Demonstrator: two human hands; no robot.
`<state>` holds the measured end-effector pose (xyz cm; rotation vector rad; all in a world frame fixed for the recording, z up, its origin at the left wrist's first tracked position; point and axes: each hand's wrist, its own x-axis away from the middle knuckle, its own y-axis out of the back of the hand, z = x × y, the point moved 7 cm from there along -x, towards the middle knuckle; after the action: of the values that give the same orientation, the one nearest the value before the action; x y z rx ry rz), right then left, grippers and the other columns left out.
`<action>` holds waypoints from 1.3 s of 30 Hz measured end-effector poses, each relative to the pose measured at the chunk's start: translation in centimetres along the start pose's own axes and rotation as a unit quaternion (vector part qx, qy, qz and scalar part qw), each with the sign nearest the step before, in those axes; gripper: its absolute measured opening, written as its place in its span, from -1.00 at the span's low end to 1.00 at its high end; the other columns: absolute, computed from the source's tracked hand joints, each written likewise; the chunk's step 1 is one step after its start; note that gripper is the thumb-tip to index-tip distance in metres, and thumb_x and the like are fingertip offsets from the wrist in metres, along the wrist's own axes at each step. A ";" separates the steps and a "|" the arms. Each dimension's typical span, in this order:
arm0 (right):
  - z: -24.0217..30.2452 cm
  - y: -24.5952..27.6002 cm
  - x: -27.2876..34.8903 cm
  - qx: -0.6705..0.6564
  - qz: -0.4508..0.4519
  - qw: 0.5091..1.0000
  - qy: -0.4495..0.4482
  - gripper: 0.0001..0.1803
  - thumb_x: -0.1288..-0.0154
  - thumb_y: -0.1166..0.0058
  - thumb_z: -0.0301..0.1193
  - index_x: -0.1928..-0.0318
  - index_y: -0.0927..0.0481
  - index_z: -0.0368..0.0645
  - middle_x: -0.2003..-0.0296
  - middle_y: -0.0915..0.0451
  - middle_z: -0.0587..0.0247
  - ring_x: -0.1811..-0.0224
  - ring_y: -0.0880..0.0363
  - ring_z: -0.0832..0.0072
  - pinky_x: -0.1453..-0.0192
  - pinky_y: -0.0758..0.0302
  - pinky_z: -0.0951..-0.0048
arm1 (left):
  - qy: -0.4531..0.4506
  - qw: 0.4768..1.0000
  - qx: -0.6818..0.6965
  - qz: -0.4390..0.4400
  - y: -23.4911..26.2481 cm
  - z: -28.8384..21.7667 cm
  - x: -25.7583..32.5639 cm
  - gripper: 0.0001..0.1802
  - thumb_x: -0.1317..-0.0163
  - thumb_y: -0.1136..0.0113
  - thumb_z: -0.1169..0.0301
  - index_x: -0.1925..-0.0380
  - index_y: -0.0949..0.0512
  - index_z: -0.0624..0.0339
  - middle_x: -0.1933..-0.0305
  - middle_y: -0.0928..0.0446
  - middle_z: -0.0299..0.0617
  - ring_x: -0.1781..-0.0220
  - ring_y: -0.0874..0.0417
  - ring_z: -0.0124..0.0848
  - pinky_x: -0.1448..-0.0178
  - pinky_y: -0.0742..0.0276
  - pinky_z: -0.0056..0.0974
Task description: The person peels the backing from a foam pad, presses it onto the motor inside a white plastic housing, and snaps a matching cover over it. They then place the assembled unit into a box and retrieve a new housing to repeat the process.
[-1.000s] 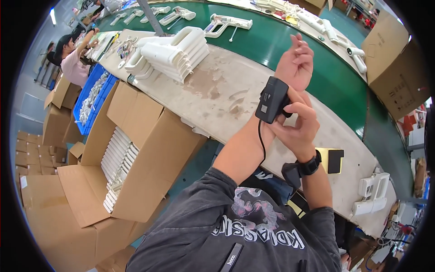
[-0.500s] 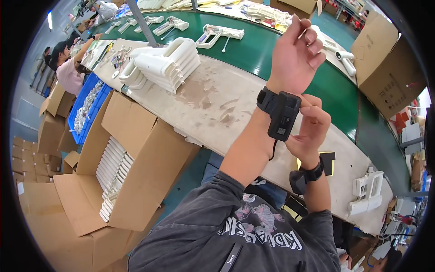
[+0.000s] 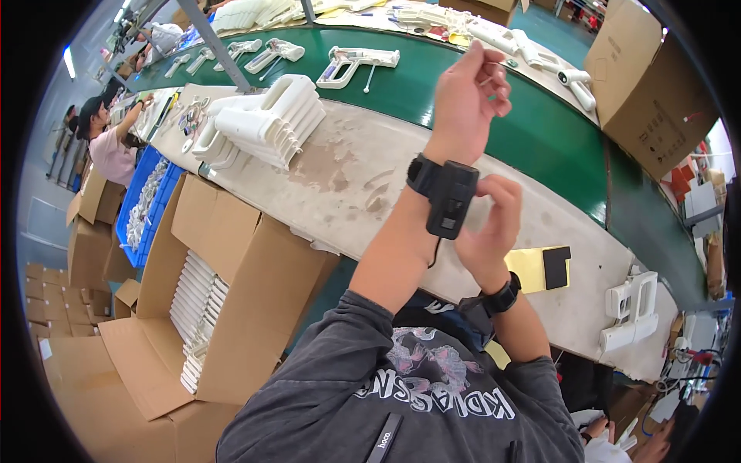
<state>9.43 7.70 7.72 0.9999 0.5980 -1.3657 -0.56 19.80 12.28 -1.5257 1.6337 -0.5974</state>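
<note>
My left hand [image 3: 471, 96] is raised above the worktable [image 3: 347, 174] with its fingers loosely curled and nothing in them. A black box-shaped device [image 3: 451, 199] is strapped to my left wrist. My right hand [image 3: 488, 231] is just below it, fingertips pinching the device's right side. A black watch [image 3: 502, 297] sits on my right wrist. A thin black cord hangs from the device's lower end.
A stack of white plastic shells [image 3: 262, 123] lies on the table's left. White gun-shaped parts [image 3: 359, 60] ride the green conveyor [image 3: 540, 131]. Open cardboard boxes [image 3: 231, 293] with white parts stand at the left. A yellow pad [image 3: 529, 268] and a white part [image 3: 629, 309] lie right. Another person [image 3: 108, 147] works far left.
My left forearm has lifted and turned, so the hand is higher over the conveyor. My right hand has stayed on the wrist device and followed it.
</note>
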 end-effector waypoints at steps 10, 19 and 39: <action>0.8 -1.8 -0.4 -0.018 0.014 0.999 -0.029 -0.40 0.17 -0.30 -0.73 -0.02 -0.54 -0.31 0.07 -0.51 0.05 0.02 -0.51 0.15 0.01 -0.51 0.29 | 0.009 1.000 -0.027 -0.006 2.1 -0.7 0.2 -0.70 -0.51 -0.03 0.14 0.25 -0.49 0.13 0.45 -0.35 -0.37 0.41 -0.36 -0.49 0.35 -0.26 -0.34; 0.9 -3.2 0.2 0.007 -0.018 1.000 -0.013 -0.44 0.15 -0.15 -0.77 0.00 -0.45 -0.37 0.05 -0.51 -0.02 -0.03 -0.49 0.02 -0.08 -0.47 0.16 | -0.095 0.986 -0.124 -0.064 2.9 -2.8 0.2 -0.57 -0.53 0.02 0.10 0.34 -0.57 0.23 0.54 -0.42 -0.34 0.55 -0.42 -0.54 0.55 -0.29 -0.40; 0.7 -4.9 -1.1 -0.127 0.042 0.991 -0.011 -0.45 0.13 -0.34 -0.69 0.01 -0.53 -0.31 0.09 -0.55 0.04 0.08 -0.57 0.20 0.00 -0.55 0.33 | -0.114 0.975 -0.186 -0.039 3.1 -5.9 1.1 -0.59 -0.54 0.03 0.15 0.25 -0.54 0.32 0.45 -0.44 -0.27 0.45 -0.43 -0.45 0.36 -0.37 -0.32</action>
<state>4.41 8.05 7.85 0.7937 0.6861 -1.1905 -7.05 18.20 12.93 -1.8585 1.5720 -0.1470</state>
